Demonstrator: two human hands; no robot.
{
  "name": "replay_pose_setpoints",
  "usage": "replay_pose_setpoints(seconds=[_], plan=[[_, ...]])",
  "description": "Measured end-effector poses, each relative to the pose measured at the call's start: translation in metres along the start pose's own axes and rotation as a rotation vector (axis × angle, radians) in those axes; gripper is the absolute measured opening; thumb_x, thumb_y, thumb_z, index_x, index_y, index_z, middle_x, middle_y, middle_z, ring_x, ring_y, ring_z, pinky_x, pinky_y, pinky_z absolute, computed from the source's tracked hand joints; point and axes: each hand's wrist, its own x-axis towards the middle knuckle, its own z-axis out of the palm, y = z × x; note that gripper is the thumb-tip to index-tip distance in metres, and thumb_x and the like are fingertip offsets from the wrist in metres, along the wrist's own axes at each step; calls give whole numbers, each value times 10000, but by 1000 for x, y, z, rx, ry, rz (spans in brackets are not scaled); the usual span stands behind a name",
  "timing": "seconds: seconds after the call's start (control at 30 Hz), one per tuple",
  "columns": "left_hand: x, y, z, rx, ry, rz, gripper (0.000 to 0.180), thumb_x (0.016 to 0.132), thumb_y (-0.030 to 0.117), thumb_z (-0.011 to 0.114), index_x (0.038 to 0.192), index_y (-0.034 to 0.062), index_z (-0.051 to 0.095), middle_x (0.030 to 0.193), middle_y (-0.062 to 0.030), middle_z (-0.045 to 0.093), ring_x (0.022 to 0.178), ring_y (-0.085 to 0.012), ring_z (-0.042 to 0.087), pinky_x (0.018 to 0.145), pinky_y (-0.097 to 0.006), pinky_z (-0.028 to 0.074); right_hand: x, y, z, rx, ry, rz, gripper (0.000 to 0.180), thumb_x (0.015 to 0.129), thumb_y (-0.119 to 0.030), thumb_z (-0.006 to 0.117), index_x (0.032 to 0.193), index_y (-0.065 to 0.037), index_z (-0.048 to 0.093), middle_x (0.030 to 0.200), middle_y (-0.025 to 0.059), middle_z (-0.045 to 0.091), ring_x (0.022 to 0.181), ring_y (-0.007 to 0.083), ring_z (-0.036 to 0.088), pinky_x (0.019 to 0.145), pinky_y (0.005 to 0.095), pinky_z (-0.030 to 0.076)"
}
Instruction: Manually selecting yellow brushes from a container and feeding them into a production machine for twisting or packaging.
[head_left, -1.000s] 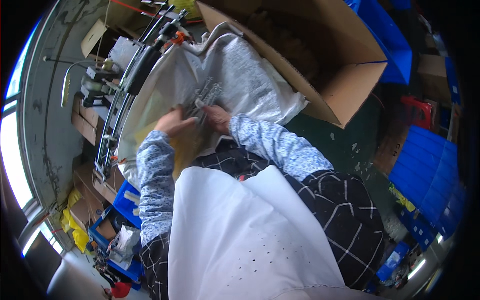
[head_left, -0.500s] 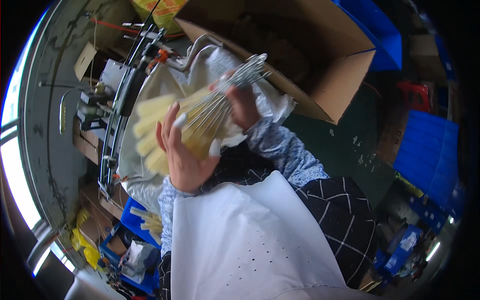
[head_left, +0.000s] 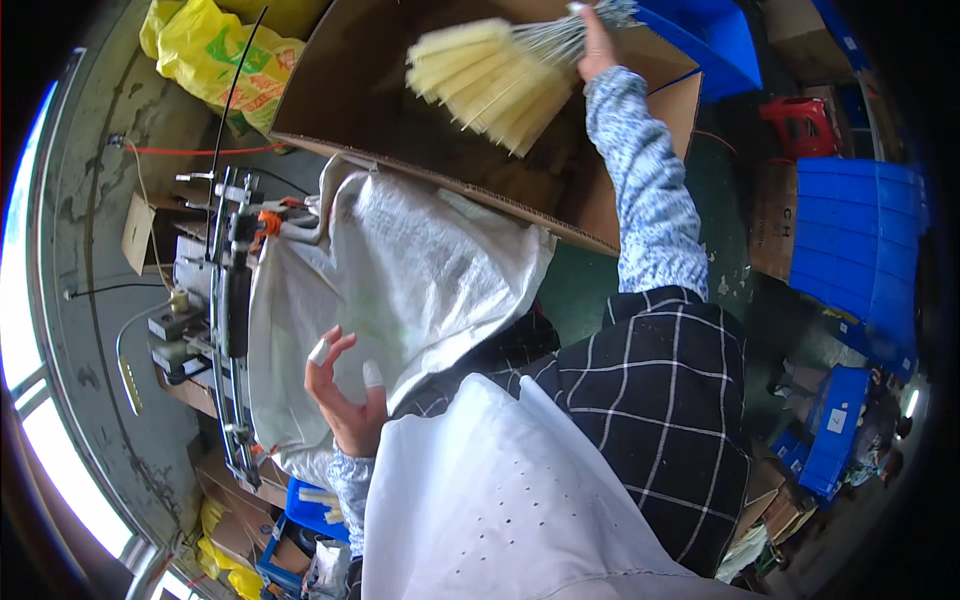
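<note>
Fanned yellow brushes (head_left: 500,75) swung to twelve o'clock, lengthwise two-to-eight, bristles at eight; right fingers (head_left: 594,35) grasping them, left fingers (head_left: 318,376) released.

Passable: above the white woven sack (head_left: 430,240), between left hand (head_left: 345,400) and cardboard box (head_left: 588,205). Box's near wall (head_left: 450,186) stands across that line. Left side blocked by metal rail frame (head_left: 235,300). Over the box, brush bundle (head_left: 495,82) in right hand (head_left: 597,45) takes up airspace; blue bin (head_left: 700,45) just beyond, far right.
</note>
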Motion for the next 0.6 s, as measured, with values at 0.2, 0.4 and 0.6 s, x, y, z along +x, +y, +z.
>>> replay_pose_setpoints(seconds=[0.2,0.4,0.6], plan=[[8,-17,3,-3,-58,-79,610,670,-11,509,1199,35,210,1095,-188,432,884,-243,533,840,-395,358,42,140,-16,-1112,188,338,977,591,-731,445,1167,55,382,1200,191,396,1150,294,337,965,346,248],[10,-13,-3,-22,-83,-122,576,713,14,503,1205,32,203,1089,-188,439,871,-237,531,823,-389,361,-20,174,-43,-1500,315,469,788,745,-633,312,1131,43,433,1195,209,396,1159,315,327,987,344,214],[-12,-13,-20,-35,-143,-130,628,670,-24,413,1239,73,167,1078,-186,459,854,-240,528,815,-384,368,-74,143,-27,-870,-21,606,406,768,-360,521,1009,-33,531,1001,78,578,881,191,555,766,334,420]])
